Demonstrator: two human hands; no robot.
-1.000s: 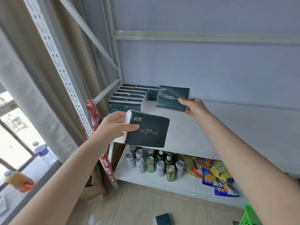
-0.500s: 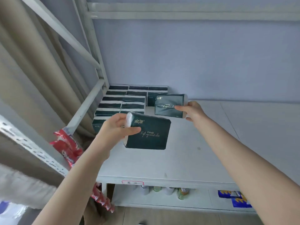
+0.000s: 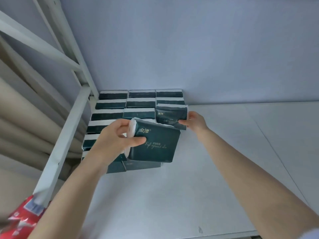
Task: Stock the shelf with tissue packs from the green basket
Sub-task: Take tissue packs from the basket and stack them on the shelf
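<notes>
Head view: we note two grips.
Left hand (image 3: pixel 119 140): curled round tissue pack (image 3: pixel 155 147).
Right hand (image 3: pixel 195 122): pinches second pack (image 3: pixel 170 114), beyond left grip.

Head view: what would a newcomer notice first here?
Two bare hands each hold a dark green tissue pack mid-frame: the left hand grips the near pack, and the right hand pinches the far pack. Behind them, rows of packs fill the back left corner of the white shelf.

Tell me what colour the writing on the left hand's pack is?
Gold, on the dark green pack; the head view shows it best.
</notes>
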